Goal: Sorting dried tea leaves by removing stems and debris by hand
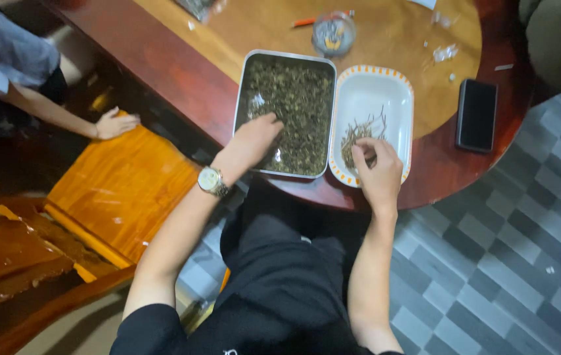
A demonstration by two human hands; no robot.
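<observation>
A metal tray (246, 72) full of dried green-brown leaves lies on the round wooden table (182, 72). My left hand (255, 135), with a wristwatch (212, 181) on the wrist, rests in the leaves near the tray's front, fingers bent down into them. Beside it on the right stands a white rectangular dish (385, 92) with an orange dashed rim, holding a small pile of thin stems (358, 135). My right hand (378, 169) is over the dish's front edge, fingertips pinched at the stems. Whether it holds a stem I cannot tell.
A black phone (476, 115) lies at the table's right edge. A glass ashtray (333, 31) and an orange pen (307, 21) sit behind the tray. Another person's hand (115, 123) rests on a wooden bench (123, 190) at left. Grey checkered floor (504, 263) is at right.
</observation>
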